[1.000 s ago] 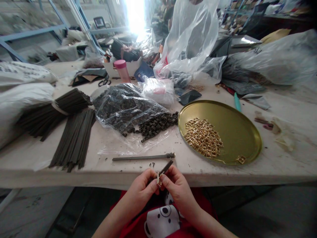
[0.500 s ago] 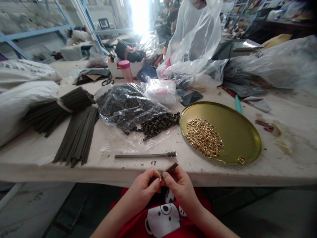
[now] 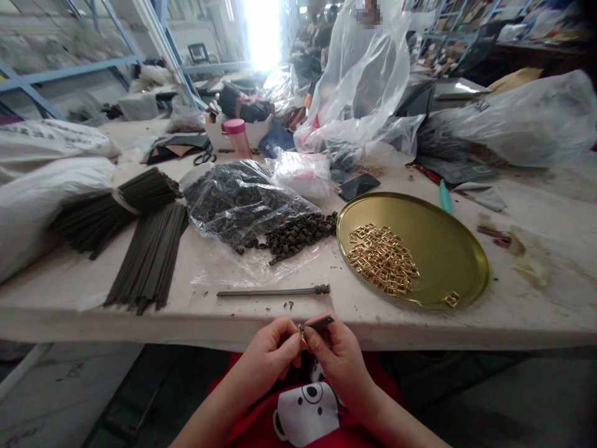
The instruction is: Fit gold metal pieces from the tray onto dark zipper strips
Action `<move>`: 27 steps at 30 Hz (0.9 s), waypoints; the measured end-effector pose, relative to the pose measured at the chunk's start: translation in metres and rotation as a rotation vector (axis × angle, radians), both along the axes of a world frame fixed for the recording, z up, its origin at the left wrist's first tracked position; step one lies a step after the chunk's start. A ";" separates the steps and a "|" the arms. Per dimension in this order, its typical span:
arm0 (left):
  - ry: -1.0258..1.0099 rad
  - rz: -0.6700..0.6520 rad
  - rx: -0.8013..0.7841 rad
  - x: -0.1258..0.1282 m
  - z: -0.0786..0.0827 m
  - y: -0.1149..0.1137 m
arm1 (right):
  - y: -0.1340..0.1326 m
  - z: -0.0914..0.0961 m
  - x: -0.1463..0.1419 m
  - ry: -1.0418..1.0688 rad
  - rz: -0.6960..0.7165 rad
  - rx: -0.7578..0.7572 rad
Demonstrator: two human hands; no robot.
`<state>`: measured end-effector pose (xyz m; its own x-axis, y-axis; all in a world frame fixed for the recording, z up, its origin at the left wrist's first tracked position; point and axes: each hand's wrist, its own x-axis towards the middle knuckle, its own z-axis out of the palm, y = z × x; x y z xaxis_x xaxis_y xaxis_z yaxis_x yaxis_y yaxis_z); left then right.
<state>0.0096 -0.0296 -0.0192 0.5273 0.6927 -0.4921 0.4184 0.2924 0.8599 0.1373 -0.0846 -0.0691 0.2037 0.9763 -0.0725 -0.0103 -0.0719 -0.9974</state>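
Note:
Close together at the table's front edge, both my hands are closed on one small piece of work. My left hand (image 3: 274, 346) pinches a small gold buckle (image 3: 301, 333) between thumb and fingers; fingertips partly hide it. My right hand (image 3: 341, 350) grips a dark strap (image 3: 319, 322), whose end sticks out above the fingers and whose other part meets the buckle. Just beyond my hands, a few narrow dark straps (image 3: 270, 292) lie side by side, with loops and a gold buckle at their right end. Tiny dark scraps (image 3: 289, 305) lie between.
A gold tray (image 3: 443, 249) at right holds a pile of gold buckles (image 3: 385, 261). Dark loops (image 3: 298, 239) spill from a clear plastic bag (image 3: 242, 199). Dark strips (image 3: 147, 258) and a tied bundle (image 3: 121, 199) lie left. A phone (image 3: 358, 186) and pink-lidded jar (image 3: 237, 138) stand farther back.
The strap end in my right hand has tipped lower and lies flatter. My hands stay together at the same spot; the view has shifted slightly.

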 end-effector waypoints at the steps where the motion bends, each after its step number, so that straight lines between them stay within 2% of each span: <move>1: -0.009 0.013 -0.021 0.000 -0.001 -0.001 | 0.000 0.001 0.001 -0.049 -0.004 0.013; 4: -0.010 0.065 -0.017 0.002 -0.002 -0.003 | -0.001 0.006 0.007 -0.158 -0.047 0.092; 7: 0.021 0.118 0.054 0.003 -0.002 -0.003 | -0.003 0.014 0.015 -0.198 -0.063 0.210; 13: 0.073 0.108 0.101 0.001 -0.002 -0.003 | 0.000 0.021 0.019 -0.250 0.142 0.366; 15: 0.078 0.086 0.105 0.000 -0.002 -0.002 | 0.004 0.021 0.021 -0.219 0.175 0.330; 22: 0.093 0.039 0.144 -0.002 -0.003 -0.001 | 0.018 0.026 0.031 0.056 0.364 0.069; 27: 0.118 0.031 0.154 -0.002 -0.002 0.001 | 0.024 0.025 0.034 0.042 0.412 0.070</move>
<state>0.0079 -0.0286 -0.0209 0.4495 0.7796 -0.4360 0.5114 0.1755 0.8412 0.1711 -0.0607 -0.0436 -0.2069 0.9784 -0.0026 -0.0353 -0.0101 -0.9993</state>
